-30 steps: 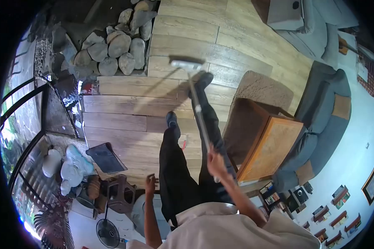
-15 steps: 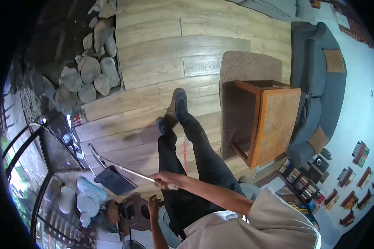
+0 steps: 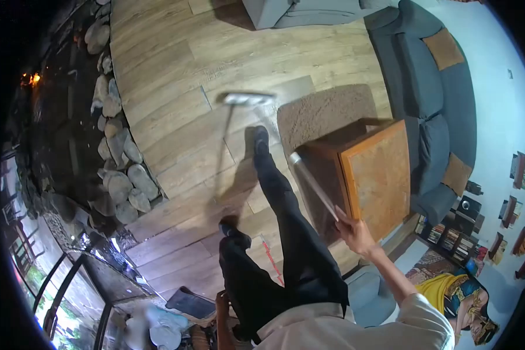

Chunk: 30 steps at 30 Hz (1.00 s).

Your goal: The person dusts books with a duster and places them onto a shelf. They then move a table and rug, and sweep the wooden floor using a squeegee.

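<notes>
My right hand (image 3: 354, 234) is closed round the pole (image 3: 316, 185) of a floor mop, beside the wooden table. The mop's flat pale head (image 3: 249, 99) lies over the floorboards beyond my feet, slightly blurred; the pole's section near it is hard to make out. My left hand (image 3: 222, 302) hangs low beside my left thigh, partly hidden at the leg's edge. It looks loosely open and empty. Both feet stand on the wooden floor (image 3: 181, 134), the right one farther forward.
A wooden table (image 3: 380, 178) stands partly on a brown rug (image 3: 326, 111) to the right. Behind it is a grey sofa (image 3: 417, 81). Stones (image 3: 119, 186) edge a dark area on the left. A dark mat (image 3: 191, 302) lies lower left. Someone in yellow (image 3: 440, 291) is lower right.
The mop head has swung from the lower left to ahead of my feet. My right hand moved right with the pole. My view has turned, and my right foot is farther ahead of my left.
</notes>
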Each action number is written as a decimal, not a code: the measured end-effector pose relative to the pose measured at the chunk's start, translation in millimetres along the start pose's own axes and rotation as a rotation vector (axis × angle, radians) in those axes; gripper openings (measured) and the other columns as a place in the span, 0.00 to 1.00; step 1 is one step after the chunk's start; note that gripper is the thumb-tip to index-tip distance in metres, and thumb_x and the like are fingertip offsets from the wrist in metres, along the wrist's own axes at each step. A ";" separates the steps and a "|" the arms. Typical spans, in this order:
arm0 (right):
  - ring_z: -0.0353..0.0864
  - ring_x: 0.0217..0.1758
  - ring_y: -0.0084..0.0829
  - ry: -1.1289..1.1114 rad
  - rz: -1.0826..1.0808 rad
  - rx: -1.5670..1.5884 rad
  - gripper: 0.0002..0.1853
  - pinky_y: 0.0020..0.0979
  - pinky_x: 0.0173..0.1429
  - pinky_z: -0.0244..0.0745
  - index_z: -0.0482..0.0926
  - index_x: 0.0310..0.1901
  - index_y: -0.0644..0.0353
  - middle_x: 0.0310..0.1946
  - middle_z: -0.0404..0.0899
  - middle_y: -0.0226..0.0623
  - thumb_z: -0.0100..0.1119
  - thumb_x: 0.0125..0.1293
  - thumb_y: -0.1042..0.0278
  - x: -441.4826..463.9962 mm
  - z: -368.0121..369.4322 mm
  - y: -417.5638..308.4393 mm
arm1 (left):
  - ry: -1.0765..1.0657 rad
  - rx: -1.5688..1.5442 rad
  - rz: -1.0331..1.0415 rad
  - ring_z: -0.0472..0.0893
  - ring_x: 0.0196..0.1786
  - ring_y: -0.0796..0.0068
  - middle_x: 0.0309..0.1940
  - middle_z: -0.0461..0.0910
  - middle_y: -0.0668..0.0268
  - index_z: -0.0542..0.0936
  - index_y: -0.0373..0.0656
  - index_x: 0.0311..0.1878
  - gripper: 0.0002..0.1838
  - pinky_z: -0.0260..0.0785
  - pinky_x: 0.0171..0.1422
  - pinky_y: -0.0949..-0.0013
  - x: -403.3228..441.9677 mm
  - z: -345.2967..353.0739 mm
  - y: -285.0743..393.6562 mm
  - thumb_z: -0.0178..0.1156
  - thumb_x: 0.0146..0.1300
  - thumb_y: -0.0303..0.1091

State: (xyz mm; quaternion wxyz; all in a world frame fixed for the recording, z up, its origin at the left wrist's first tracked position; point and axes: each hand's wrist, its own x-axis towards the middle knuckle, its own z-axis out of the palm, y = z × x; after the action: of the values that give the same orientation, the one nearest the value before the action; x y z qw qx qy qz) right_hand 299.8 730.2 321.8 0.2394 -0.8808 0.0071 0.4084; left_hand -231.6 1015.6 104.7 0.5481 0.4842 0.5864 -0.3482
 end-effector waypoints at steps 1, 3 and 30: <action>0.85 0.47 0.40 0.084 0.061 -0.018 0.24 0.32 0.50 0.75 0.68 0.68 0.56 0.46 0.81 0.56 0.50 0.71 0.70 40.4 -6.5 0.4 | -0.011 -0.111 -0.048 0.80 0.26 0.73 0.31 0.81 0.62 0.72 0.42 0.59 0.21 0.70 0.25 0.70 7.8 7.3 10.6 0.56 0.69 0.43; 0.85 0.42 0.45 0.274 -0.034 0.077 0.26 0.34 0.47 0.75 0.65 0.70 0.57 0.39 0.80 0.61 0.50 0.70 0.70 133.1 -0.9 37.5 | -0.017 -0.212 -0.117 0.80 0.26 0.73 0.31 0.82 0.61 0.73 0.42 0.59 0.20 0.70 0.24 0.69 14.7 24.1 49.7 0.56 0.70 0.43; 0.81 0.31 0.54 -0.492 -0.108 -0.116 0.31 0.52 0.36 0.75 0.56 0.69 0.71 0.28 0.79 0.57 0.51 0.66 0.73 18.8 126.1 3.4 | 0.082 -0.328 0.080 0.81 0.31 0.77 0.31 0.81 0.64 0.74 0.41 0.58 0.16 0.72 0.29 0.74 -26.0 108.3 138.6 0.50 0.73 0.37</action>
State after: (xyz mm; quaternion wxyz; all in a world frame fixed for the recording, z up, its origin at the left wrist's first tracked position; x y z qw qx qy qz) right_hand 221.3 784.5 237.3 0.2045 -0.7663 -0.1216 0.5968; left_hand -68.7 949.0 130.1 0.6090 0.4249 0.6374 -0.2055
